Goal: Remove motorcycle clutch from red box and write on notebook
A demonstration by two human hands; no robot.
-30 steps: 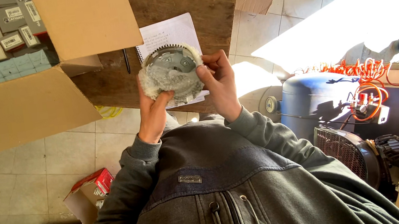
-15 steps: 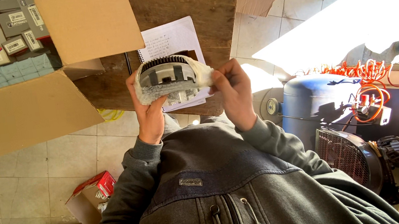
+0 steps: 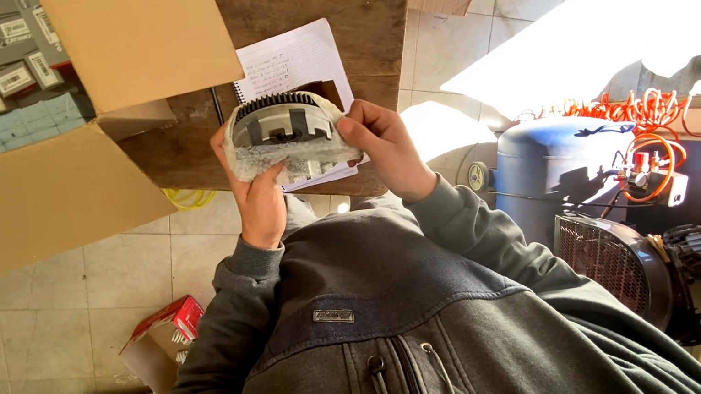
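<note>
Sprawling across the upper left, the open cardboard box [image 3: 26, 194] overlaps the wooden desk [image 3: 313, 8], where a spiral notebook [image 3: 293, 62] lies near the front edge. Above that edge, both hands grip a round toothed metal part [image 3: 280, 129] in translucent wrapping: the left hand [image 3: 257, 192] cups it from below, the right hand [image 3: 385, 145] pinches its side, fingers curled shut. I judge the slick wrapping could let the part slip onto the tiled floor [image 3: 105, 289]. Since half a second ago, the part has tilted, showing more of its inner face.
</note>
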